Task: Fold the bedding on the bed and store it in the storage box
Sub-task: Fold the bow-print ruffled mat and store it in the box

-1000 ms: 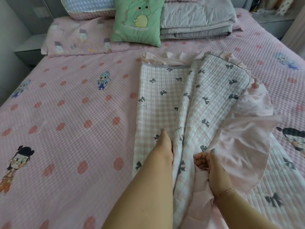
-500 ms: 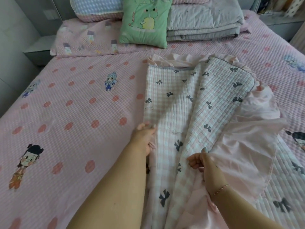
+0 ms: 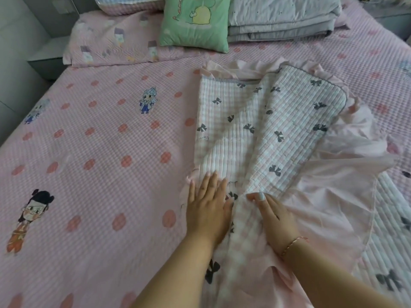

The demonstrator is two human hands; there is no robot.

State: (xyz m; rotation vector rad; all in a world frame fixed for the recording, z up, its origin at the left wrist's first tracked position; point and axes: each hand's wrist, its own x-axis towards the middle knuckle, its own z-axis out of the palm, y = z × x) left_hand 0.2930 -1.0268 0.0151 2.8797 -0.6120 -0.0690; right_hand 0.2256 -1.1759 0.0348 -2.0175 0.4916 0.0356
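Observation:
A quilted pink-and-white checked cover with dark bows (image 3: 262, 130) lies partly folded on the pink bed (image 3: 100, 152), its plain pink ruffled skirt (image 3: 333, 196) spilling to the right. My left hand (image 3: 206, 207) rests flat, fingers spread, on the cover's left edge. My right hand (image 3: 275, 216) lies beside it on the central fold, fingertips pinching the cloth at the crease. No storage box is in view.
A green dinosaur cushion (image 3: 195, 21) and a folded grey quilt (image 3: 282, 18) sit at the head of the bed, with a pink pillow (image 3: 115, 41) to their left. A grey bedside table (image 3: 46, 54) stands at the far left.
My left hand moved from the cover's middle out to its left edge and flattened there. My right hand came forward along the crease. The view dipped closer to the bed.

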